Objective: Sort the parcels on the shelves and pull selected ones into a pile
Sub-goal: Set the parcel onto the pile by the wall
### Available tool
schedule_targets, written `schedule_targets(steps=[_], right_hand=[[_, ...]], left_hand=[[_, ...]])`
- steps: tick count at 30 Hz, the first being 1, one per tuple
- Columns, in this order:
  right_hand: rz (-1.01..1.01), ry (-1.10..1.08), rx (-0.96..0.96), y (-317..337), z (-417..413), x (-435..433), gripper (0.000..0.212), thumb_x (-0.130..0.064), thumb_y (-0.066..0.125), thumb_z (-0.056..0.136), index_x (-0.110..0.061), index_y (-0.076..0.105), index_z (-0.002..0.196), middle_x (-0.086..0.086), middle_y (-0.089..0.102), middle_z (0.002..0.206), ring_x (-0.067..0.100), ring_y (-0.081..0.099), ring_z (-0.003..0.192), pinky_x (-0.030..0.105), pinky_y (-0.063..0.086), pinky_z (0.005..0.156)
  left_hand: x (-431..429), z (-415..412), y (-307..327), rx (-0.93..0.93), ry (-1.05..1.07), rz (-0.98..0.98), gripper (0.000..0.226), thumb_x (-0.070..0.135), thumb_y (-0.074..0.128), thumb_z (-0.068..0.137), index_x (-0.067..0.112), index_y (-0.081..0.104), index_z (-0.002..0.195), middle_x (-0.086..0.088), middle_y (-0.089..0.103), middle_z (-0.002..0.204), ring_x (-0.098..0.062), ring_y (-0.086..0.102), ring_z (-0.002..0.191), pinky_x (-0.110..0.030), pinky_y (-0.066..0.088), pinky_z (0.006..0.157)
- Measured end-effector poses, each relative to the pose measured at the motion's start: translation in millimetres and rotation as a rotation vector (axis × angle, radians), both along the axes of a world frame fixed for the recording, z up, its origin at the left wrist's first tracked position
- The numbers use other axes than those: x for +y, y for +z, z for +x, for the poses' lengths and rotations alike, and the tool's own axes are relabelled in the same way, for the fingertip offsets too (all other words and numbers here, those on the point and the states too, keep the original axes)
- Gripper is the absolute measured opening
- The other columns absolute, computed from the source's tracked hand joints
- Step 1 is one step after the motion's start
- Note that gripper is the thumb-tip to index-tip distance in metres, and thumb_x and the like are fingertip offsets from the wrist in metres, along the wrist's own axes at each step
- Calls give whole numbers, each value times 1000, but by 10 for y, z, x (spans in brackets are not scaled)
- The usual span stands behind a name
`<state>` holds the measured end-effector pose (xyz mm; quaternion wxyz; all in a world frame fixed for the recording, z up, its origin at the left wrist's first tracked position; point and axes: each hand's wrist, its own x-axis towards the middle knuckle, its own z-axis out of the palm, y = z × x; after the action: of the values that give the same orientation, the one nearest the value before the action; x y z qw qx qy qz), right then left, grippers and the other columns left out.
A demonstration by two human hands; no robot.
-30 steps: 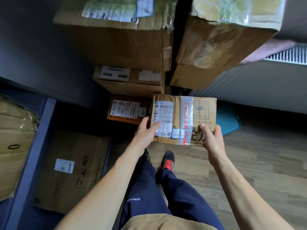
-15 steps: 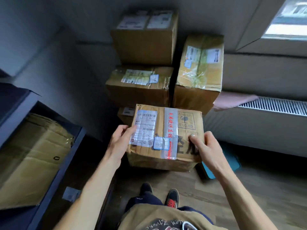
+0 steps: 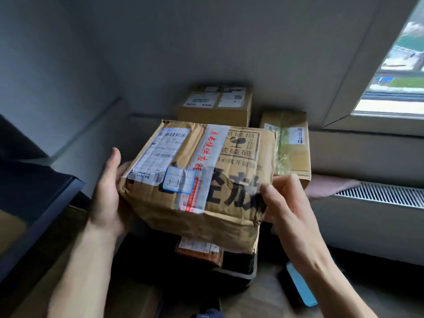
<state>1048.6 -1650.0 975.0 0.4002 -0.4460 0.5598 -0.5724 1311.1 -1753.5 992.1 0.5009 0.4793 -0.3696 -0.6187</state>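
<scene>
I hold a brown cardboard parcel (image 3: 202, 180) in front of me, taped with white and red-lettered tape, a shipping label and a blue sticker on top. My left hand (image 3: 107, 191) lies flat against its left side, thumb up. My right hand (image 3: 284, 200) grips its near right corner with curled fingers. Behind it stands the pile: a top box (image 3: 215, 106) with white labels and a taller box (image 3: 291, 143) wrapped in clear tape to the right. An orange-labelled parcel (image 3: 202, 251) shows below the held one.
A dark shelf edge (image 3: 41, 214) runs along the left with cardboard under it. A white radiator (image 3: 378, 196) lines the right wall under a window (image 3: 399, 65). A blue flat object (image 3: 300, 288) lies on the floor at lower right. A pink cloth (image 3: 328, 184) rests on the radiator.
The parcel has been lifted from near the floor up to chest height, level with the top of the pile. My view has tilted up, so the top box and window came into sight.
</scene>
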Motion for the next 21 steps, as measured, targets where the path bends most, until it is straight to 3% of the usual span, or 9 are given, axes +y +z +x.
schedule_targets(steps=[3,6,9,12,14,16,18,21], right_hand=[[-74,-92,-2,202,-107,-298,41,-62,59,82,-24,56,97,-16,67,87,-7,61,79,8,45,71],[-202,-296,-18,358,-470,-790,34,-53,65,84,-22,63,98,-2,68,97,8,62,88,27,48,82],[-313,-493,-61,521,-996,-1314,29,-48,68,79,-20,65,88,0,63,83,16,55,81,35,44,77],[-340,-414,-151,646,-1520,-1804,17,-35,71,79,-20,66,85,-7,66,80,12,60,82,32,49,80],[-306,-342,-159,660,-1825,-2075,16,-26,71,83,-13,69,91,-2,69,84,11,63,84,29,50,81],[-260,-275,-177,626,-2049,-2299,9,-18,70,86,-10,71,90,2,71,86,14,65,83,28,52,79],[-219,-192,-242,571,-2191,-2481,6,-14,69,87,-13,71,82,0,72,79,16,67,77,31,52,78],[-156,-92,-322,470,-2354,-2683,5,-14,67,87,-14,67,82,0,70,74,16,67,72,30,53,72]], left_hand=[[-226,-186,104,73,-73,-40,61,55,48,99,7,73,126,-21,70,128,-35,66,123,-49,51,108],[-400,-586,103,137,-130,-80,74,43,73,84,-3,56,140,-26,64,135,-42,60,129,-58,43,114],[-398,-1155,149,138,-162,-119,44,29,75,84,2,71,119,-16,75,115,-28,71,102,-40,59,89],[-324,-1689,176,115,-214,-133,14,18,72,93,6,76,98,-3,78,93,-11,70,81,-26,56,71],[-287,-1985,157,129,-262,-106,17,14,65,97,1,76,100,-10,80,96,-12,72,80,-22,57,68],[-267,-2275,104,136,-281,-87,25,12,63,99,-10,72,106,-22,76,108,-18,71,88,-25,59,75],[-292,-2531,19,132,-227,-88,36,19,68,99,-16,68,107,-30,71,115,-24,68,96,-36,56,87],[-395,-2816,-72,66,-130,-81,42,29,70,95,-13,69,96,-19,76,100,-24,67,93,-40,55,90]])
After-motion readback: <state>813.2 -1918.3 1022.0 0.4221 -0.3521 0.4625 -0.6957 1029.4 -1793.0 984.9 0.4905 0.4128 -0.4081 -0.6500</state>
